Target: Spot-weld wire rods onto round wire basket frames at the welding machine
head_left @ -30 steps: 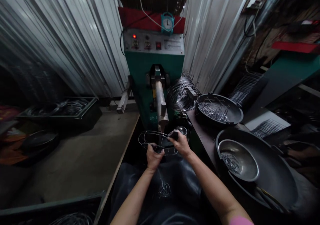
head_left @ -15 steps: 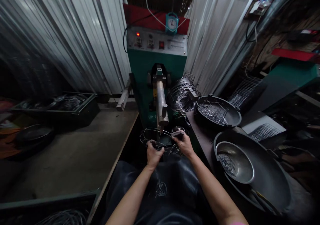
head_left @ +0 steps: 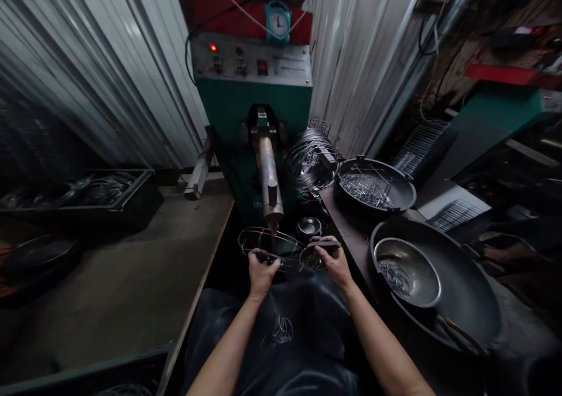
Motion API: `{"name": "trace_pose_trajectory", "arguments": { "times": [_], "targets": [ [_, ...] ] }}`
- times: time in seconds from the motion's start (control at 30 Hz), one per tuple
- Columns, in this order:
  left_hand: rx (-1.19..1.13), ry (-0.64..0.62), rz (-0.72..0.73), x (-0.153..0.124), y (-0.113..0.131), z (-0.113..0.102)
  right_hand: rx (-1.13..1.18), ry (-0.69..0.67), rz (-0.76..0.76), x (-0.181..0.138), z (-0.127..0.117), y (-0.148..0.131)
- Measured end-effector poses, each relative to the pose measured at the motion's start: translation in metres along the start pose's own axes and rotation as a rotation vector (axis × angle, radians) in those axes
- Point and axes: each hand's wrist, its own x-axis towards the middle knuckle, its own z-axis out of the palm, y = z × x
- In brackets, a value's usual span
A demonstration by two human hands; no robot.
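Note:
A round wire frame (head_left: 250,232) of thin metal rings is held under the metal electrode arm (head_left: 269,179) of a green spot-welding machine (head_left: 219,106). My left hand (head_left: 262,274) is closed on the near side of the frame, with a dark piece partly hidden by its fingers. My right hand (head_left: 337,264) pinches a dark flat bar (head_left: 325,244) by the frame's right side; whether it also touches the wire I cannot tell. Several short bent wires (head_left: 281,330) lie on the dark apron (head_left: 316,314) over my lap.
A small metal bowl (head_left: 309,226) stands behind my right hand. On the right are a black pan (head_left: 376,204) of wire pieces and a large pan (head_left: 469,290) holding a steel bowl (head_left: 432,273). Coiled wire (head_left: 307,159) sits beside the machine. Left is a bin (head_left: 140,191) of wire parts.
My right hand has shifted right with the dark flat bar, away from the electrode tip. My left hand stays on the wire frame. The whole view has turned slightly.

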Motion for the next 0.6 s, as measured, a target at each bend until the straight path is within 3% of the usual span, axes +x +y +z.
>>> {"name": "trace_pose_trajectory", "arguments": {
  "times": [0.23,0.6],
  "targets": [
    [-0.231,0.05,-0.127,-0.01,-0.006,-0.007,-0.131,-0.16,-0.061,-0.002,0.029,-0.006],
    [-0.431,0.084,-0.208,0.007,-0.009,-0.002,-0.301,-0.05,-0.146,0.023,0.061,0.0]
  ]
}}
